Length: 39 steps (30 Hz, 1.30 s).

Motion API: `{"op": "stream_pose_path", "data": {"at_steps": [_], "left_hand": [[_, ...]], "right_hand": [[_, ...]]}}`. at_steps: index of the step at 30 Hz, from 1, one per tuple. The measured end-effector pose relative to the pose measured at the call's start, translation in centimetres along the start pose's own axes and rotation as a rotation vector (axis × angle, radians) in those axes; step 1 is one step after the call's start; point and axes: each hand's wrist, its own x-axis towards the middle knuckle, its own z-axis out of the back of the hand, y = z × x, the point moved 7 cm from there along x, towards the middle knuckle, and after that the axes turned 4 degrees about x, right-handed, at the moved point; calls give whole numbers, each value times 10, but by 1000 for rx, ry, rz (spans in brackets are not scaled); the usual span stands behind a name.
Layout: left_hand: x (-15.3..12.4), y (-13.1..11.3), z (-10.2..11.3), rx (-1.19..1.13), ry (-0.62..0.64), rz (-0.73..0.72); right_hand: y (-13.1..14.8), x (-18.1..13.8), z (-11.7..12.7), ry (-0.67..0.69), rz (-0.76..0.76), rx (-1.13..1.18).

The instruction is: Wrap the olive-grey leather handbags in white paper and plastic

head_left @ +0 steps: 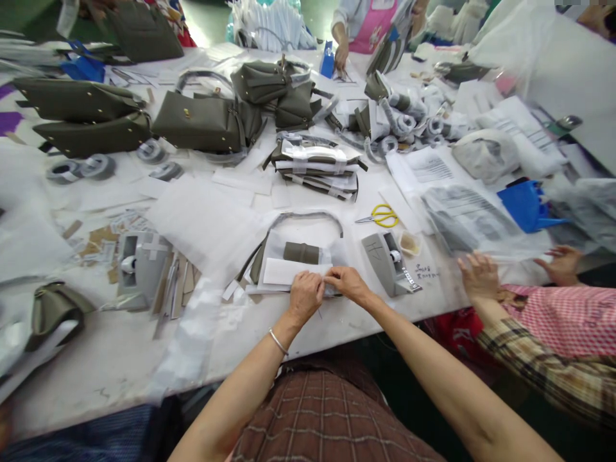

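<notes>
In front of me on the table lies an olive handbag (301, 251), partly covered with white wrapping, its wrapped handle (305, 215) arched away from me. A folded white sheet (283, 272) lies across its near side. My left hand (307, 295) is closed at the right end of this sheet, fingers curled. My right hand (347, 282) meets it there, thumb and finger pinched together. What the fingertips hold is too small to make out. Just to the right stands a grey tape dispenser (384, 263); yellow-handled scissors (384, 216) lie beyond it.
A second tape dispenser (137, 266) stands left, beside cardboard strips (177, 285). Olive bags (199, 122) and wrapped straps (404, 122) fill the far side. At right, a co-worker's hands (481, 277) touch a plastic bag (474, 215). Another person (373, 29) works opposite.
</notes>
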Motion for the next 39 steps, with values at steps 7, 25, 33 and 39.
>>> {"op": "stream_pose_path", "data": {"at_steps": [7, 25, 33, 39], "left_hand": [[1, -2, 2, -2, -18, -21], [-1, -1, -5, 0, -33, -30], [-12, -2, 4, -59, 33, -223], [-33, -17, 0, 48, 149, -273]], "right_hand": [[-9, 0, -5, -190, 23, -38], [-15, 0, -8, -306, 9, -76], [-21, 9, -9, -235, -95, -109], [-20, 11, -9, -226, -168, -124]]}}
